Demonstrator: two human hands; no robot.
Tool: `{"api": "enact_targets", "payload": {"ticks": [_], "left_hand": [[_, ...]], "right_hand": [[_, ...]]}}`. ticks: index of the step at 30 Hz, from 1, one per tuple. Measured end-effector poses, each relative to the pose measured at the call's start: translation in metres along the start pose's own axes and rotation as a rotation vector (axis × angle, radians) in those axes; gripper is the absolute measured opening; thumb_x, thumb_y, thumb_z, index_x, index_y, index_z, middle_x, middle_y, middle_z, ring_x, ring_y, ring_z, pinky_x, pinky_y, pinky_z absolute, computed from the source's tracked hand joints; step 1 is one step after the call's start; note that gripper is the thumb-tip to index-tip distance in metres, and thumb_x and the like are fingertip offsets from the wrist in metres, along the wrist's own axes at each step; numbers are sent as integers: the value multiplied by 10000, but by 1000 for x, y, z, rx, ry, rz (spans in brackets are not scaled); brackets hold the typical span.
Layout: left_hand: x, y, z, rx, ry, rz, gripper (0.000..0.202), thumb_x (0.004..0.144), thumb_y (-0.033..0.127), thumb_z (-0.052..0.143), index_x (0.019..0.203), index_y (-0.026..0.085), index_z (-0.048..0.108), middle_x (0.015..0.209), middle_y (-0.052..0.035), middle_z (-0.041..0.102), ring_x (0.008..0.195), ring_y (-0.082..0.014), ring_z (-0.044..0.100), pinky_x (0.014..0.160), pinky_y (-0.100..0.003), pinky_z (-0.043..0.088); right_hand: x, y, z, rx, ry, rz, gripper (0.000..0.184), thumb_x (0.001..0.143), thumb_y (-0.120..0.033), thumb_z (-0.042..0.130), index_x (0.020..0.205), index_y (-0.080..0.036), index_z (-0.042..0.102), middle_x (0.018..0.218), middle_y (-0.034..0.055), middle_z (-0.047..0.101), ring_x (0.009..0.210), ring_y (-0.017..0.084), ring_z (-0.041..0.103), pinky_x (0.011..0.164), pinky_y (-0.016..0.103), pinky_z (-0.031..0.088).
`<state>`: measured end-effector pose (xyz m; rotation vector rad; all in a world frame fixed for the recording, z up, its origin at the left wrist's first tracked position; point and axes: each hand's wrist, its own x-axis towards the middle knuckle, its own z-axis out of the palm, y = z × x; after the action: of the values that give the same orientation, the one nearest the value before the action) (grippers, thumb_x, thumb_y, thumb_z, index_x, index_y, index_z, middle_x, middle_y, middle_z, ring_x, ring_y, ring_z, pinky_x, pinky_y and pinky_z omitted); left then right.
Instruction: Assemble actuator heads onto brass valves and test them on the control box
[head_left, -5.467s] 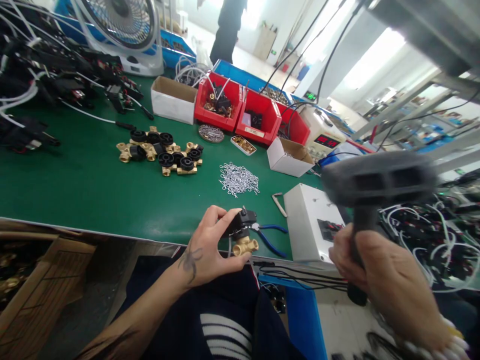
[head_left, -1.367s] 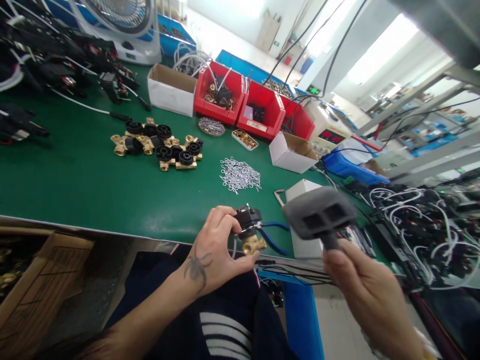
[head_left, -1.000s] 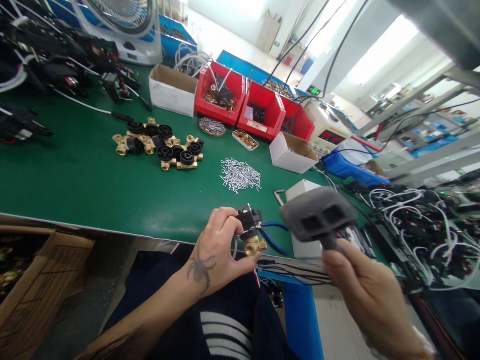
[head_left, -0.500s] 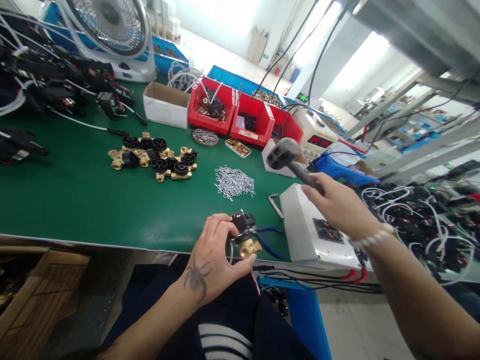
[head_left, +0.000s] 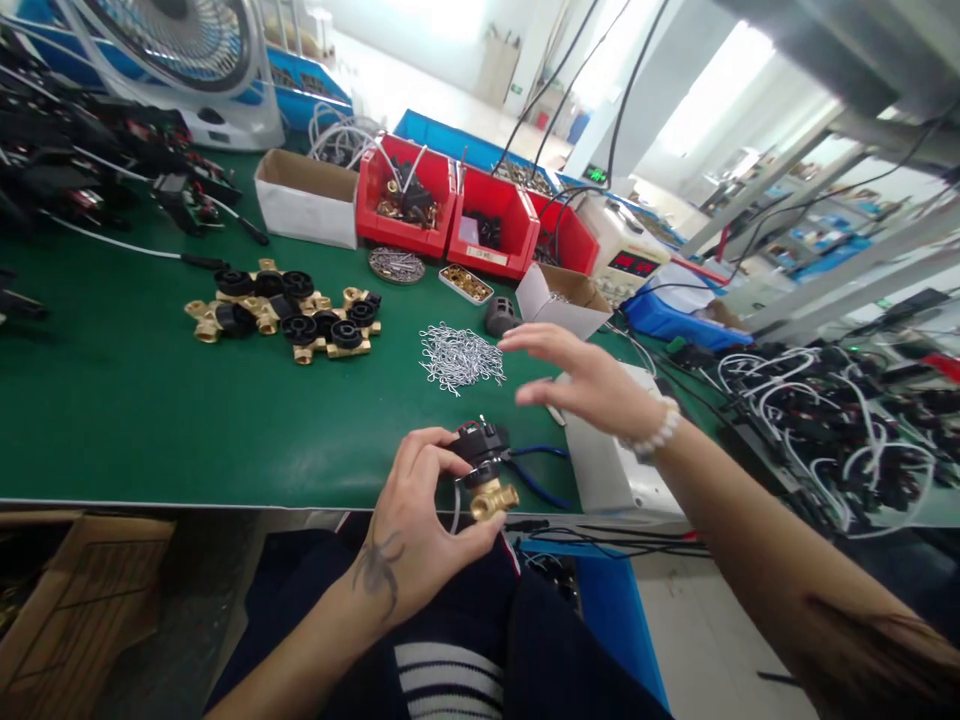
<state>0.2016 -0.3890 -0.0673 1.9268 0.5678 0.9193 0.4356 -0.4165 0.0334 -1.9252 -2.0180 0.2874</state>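
My left hand (head_left: 420, 510) grips a small valve (head_left: 484, 470) with a black coil on top and a brass body below, held at the near edge of the green table (head_left: 135, 400). My right hand (head_left: 581, 380) hovers open over the table with fingers spread, empty, just right of a pile of silver wire clips (head_left: 459, 357). The grey mallet (head_left: 500, 315) lies on the table beyond my right fingers, beside a white cardboard box (head_left: 559, 300). Blue-handled pliers (head_left: 536, 470) lie behind the valve.
A cluster of brass-and-black valve bodies (head_left: 285, 315) lies centre left. Red bins (head_left: 450, 205), a white box (head_left: 306, 195), small dishes of parts (head_left: 395, 265), a fan (head_left: 187, 50) and black wired assemblies (head_left: 90, 170) line the back. A white switch box (head_left: 611, 470) sits under my right wrist; wiring (head_left: 840, 420) is piled right.
My right hand carried the grey mallet forward, set it down by the white box and let go; it now hovers open. My left hand kept hold of the valve.
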Motion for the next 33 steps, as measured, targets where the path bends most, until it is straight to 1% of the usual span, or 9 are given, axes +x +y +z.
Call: {"api": "enact_targets", "payload": {"ticks": [2, 5, 11, 14, 17, 20, 26, 31, 33], "left_hand": [[0, 0, -1, -15, -3, 1, 312, 722, 200, 766, 936, 182, 540, 1161, -117, 552, 1107, -272, 587, 897, -489, 557], [0, 0, -2, -26, -10, 13, 315, 719, 211, 776, 932, 177, 545, 1161, -116, 551, 1110, -268, 585, 902, -479, 556], [1, 2, -3, -5, -20, 31, 314, 705, 198, 778, 919, 178, 548, 1139, -101, 561, 1087, -252, 592, 916, -472, 550], [2, 1, -5, -16, -29, 0, 311, 722, 232, 780, 925, 180, 552, 1153, -103, 559, 1097, -250, 592, 920, -472, 552], [3, -1, -6, -30, -40, -42, 303, 731, 247, 772, 932, 182, 555, 1173, -105, 557, 1129, -254, 581, 939, -483, 548], [3, -1, -7, -41, -35, -58, 308, 732, 261, 775, 932, 186, 552, 1184, -101, 553, 1138, -246, 580, 955, -476, 549], [2, -1, -10, -100, -14, -85, 296, 739, 264, 768, 936, 192, 560, 1181, -88, 543, 1135, -207, 595, 900, -371, 596], [0, -2, -11, -117, -12, -107, 282, 741, 259, 762, 928, 198, 560, 1160, -72, 551, 1101, -204, 611, 897, -380, 601], [0, -3, -10, -125, -5, -113, 284, 737, 266, 765, 923, 200, 560, 1160, -70, 549, 1106, -212, 608, 907, -395, 598]], "right_hand": [[-31, -27, 11, 113, -92, -139, 666, 776, -560, 747, 1329, -214, 613, 1484, 134, 507, 1387, 269, 471, 1127, 446, 435], [-63, -46, 33, 118, -115, -127, 598, 826, -463, 735, 1349, -204, 605, 1534, 166, 444, 1418, 266, 445, 1134, 435, 435], [-70, -39, 50, 163, -31, -127, 390, 907, -342, 671, 1273, -211, 656, 1484, 147, 495, 1380, 239, 493, 1126, 406, 450], [-71, -36, 46, 158, -8, -85, 541, 894, -422, 674, 1388, -228, 571, 1542, 142, 446, 1413, 253, 460, 1134, 411, 445], [-80, -33, 48, -20, 2, 135, 835, 868, -461, 696, 1560, -162, 335, 1574, 209, 391, 1456, 324, 391, 1146, 493, 422], [-89, -29, 56, -353, -178, 354, 759, 850, -352, 735, 1494, -70, 448, 1473, 306, 482, 1384, 421, 466, 1096, 576, 447], [-87, -37, 64, -501, -376, 313, 940, 650, -345, 892, 1461, -83, 495, 1292, 278, 618, 1172, 410, 625, 956, 514, 545], [-86, -48, 49, -276, -323, 504, 383, 765, -180, 671, 1131, -71, 643, 1023, 174, 691, 921, 304, 679, 820, 432, 555], [-90, -51, 37, -87, -173, 574, 271, 804, -179, 586, 1067, -127, 624, 930, 108, 697, 794, 231, 670, 735, 371, 549]]}}
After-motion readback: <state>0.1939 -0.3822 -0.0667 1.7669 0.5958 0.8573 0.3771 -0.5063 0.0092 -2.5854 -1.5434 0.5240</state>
